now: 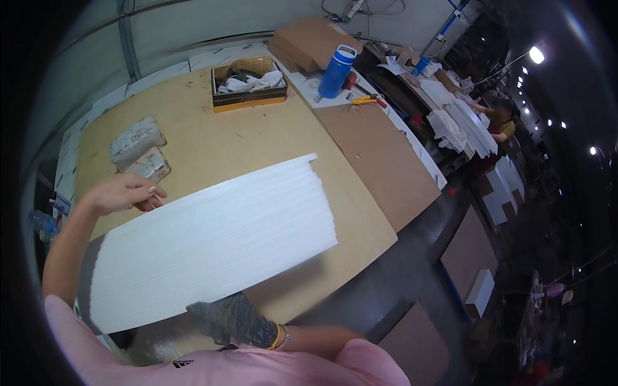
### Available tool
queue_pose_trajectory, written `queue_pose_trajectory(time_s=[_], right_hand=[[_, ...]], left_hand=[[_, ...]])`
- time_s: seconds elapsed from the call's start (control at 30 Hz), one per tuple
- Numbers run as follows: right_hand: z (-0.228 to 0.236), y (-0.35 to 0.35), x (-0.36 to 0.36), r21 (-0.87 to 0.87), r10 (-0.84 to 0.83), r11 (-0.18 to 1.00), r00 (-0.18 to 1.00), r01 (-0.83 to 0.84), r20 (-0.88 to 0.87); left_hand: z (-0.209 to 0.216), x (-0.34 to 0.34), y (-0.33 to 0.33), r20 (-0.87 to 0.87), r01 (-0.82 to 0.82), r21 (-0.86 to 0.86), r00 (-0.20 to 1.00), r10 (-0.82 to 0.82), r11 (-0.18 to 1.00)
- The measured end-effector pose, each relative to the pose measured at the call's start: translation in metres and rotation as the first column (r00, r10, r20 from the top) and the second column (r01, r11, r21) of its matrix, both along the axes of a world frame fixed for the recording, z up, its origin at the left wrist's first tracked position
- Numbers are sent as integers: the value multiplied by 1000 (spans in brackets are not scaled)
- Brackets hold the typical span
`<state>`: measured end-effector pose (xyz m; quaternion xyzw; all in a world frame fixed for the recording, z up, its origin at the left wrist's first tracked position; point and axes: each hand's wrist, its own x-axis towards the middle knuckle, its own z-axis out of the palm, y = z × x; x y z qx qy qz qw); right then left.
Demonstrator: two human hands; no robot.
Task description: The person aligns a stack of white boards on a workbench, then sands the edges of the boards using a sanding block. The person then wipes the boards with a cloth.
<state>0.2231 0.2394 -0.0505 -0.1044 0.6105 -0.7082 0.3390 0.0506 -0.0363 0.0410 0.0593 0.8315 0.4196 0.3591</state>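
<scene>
A wide stack of long, thin white strips (212, 241) lies across the near part of the wooden table, its right end uneven. At its far edge, towards the left, is my bare left hand (132, 193), with bent fingers slightly apart; whether the fingertips touch the strips is unclear. My right hand (235, 320), in a dark knitted glove with a yellow cuff, is against the near edge of the stack. Its fingers are mostly hidden, so its grip does not show. Beyond my left hand sit two whitish, stained blocks (137, 143) (153, 165).
On the table (193, 148) stands a box (250, 101) holding cloth and a basket. To its right are a blue bottle (336, 74), yellow-handled pliers (368, 100) and flat cardboard (373, 154). A co-worker (501, 122) handles white boards at the far right.
</scene>
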Motion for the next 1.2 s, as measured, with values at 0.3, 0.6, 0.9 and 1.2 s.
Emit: queue_pose_trajectory(time_s=[0.3,0.6,0.9,1.2], right_hand=[[33,-10,-29,-164,-65,981,966,108,249],[34,-22,-58,-187,-62,976,962,114,265],[63,108,-102,-426,-654,712,305,559,-692],[-44,156,-279,-451,-626,756,728,475,-282]], left_hand=[[18,118,-2,-653,-240,-427,748,-114,872],[-6,96,-2,-715,-347,-551,666,-214,759],[6,90,1,-699,-345,-549,689,-191,762],[3,82,5,-705,-339,-521,688,-171,783]])
